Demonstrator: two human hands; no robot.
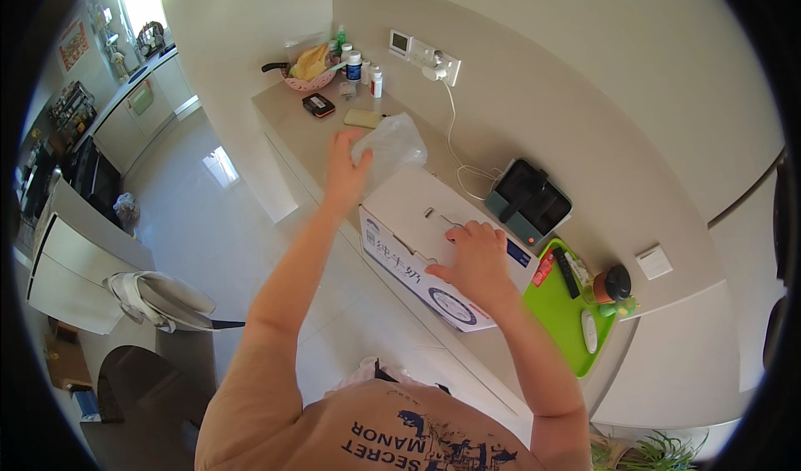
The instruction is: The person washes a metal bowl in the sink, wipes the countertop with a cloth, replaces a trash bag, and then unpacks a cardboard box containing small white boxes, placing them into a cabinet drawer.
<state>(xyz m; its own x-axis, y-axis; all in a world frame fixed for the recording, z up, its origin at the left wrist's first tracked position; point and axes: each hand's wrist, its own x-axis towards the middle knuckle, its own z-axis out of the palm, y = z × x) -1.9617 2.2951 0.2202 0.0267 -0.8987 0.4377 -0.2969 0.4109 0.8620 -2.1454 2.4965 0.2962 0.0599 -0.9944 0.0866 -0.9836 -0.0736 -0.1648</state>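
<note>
A white printed cardboard milk carton box (400, 239) stands on the narrow counter before me. On its top, near the handle cutout, rests my right hand (479, 255), fingers curled at the slot; whether they grip the cardboard is unclear. My left hand (350, 164) is raised at the box's far left end, thumb and fingers apart, beside a crumpled clear plastic bag (400, 142). Nothing shows between its fingers. Whether it touches the bag cannot be told.
Behind the box is a dark appliance (529, 199) with a white cable. A green tray (563, 321) with remotes and a lidded jar lies right. A pink basket (310, 83), several bottles and a black case (319, 105) stand at the counter's far end. A chair (163, 299) is left.
</note>
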